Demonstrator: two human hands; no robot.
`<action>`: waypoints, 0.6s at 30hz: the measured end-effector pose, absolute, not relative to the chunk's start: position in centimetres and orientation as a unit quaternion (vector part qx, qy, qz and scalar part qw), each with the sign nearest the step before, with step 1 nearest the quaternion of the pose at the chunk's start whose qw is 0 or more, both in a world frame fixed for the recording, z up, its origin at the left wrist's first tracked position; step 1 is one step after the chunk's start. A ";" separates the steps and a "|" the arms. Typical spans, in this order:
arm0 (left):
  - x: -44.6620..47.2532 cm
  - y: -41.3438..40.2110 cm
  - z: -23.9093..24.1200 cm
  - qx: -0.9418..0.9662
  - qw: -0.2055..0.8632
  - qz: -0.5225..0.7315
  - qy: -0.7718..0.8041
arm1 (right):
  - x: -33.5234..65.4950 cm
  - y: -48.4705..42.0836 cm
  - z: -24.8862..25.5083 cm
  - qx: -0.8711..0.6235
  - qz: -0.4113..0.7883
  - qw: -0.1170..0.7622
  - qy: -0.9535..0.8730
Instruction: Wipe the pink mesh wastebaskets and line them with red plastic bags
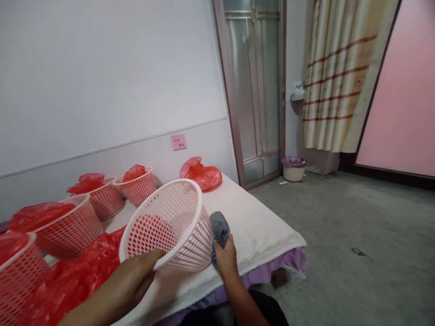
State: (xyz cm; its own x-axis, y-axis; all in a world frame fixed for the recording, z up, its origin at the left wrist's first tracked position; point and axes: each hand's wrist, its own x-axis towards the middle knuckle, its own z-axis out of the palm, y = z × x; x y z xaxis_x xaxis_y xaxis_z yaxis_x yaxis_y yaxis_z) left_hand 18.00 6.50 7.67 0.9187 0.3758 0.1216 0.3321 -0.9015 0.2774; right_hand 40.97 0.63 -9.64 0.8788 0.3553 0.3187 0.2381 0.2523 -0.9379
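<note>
A pale pink plastic basket (195, 242) with lattice walls is tilted on its side, its mouth facing left and toward me. My left hand (141, 271) grips its near rim, fingers closed over the edge. In my right hand (227, 258) is a bunched grey cloth (220, 226), held against or right beside the basket's outer base; I cannot tell whether they touch. A crumpled red plastic bag (91, 256) lies just left of the basket, partly behind my left forearm.
Several more baskets (73, 231) with red bags stand along the left. Another red bag (202, 174) sits by the wall, under a pink note (178, 142). The white-covered table (265, 226) ends at the right; beyond are grey floor, a glass door (253, 90) and a bin (294, 172).
</note>
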 end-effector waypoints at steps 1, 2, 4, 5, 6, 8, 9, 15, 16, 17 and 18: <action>17.9 6.5 7.0 0.974 0.116 0.097 0.171 | 39.9 0.2 -8.7 -0.607 0.036 0.753 -0.250; 18.1 6.5 6.5 0.975 0.107 0.110 0.161 | 38.8 -0.2 -7.6 -0.602 0.031 0.752 -0.267; 18.6 6.3 5.9 0.973 0.109 0.134 0.155 | 36.5 -0.9 -4.7 -0.566 -0.010 0.752 -0.336; 19.0 6.2 5.8 0.968 0.122 0.148 0.162 | 35.6 -1.1 -3.1 -0.546 -0.031 0.741 -0.390; 19.3 6.0 5.8 0.960 0.143 0.165 0.175 | 35.0 -1.1 -1.7 -0.539 -0.044 0.728 -0.421; 19.9 5.8 6.1 0.938 0.198 0.194 0.206 | 34.7 -0.8 0.5 -0.527 -0.098 0.713 -0.453; 20.1 5.7 6.2 0.927 0.227 0.204 0.219 | 35.0 -0.4 1.0 -0.528 -0.122 0.707 -0.455; 21.5 6.1 6.9 0.840 0.348 0.276 0.311 | 40.0 2.6 -4.4 -0.616 -0.116 0.672 -0.394; 21.7 6.2 7.0 0.829 0.363 0.280 0.319 | 40.9 2.9 -5.7 -0.631 -0.102 0.674 -0.369; 21.9 6.3 7.1 0.822 0.376 0.280 0.323 | 41.8 3.0 -6.7 -0.642 -0.094 0.677 -0.346; 22.1 6.4 7.2 0.817 0.386 0.278 0.327 | 42.4 3.1 -7.5 -0.649 -0.088 0.680 -0.329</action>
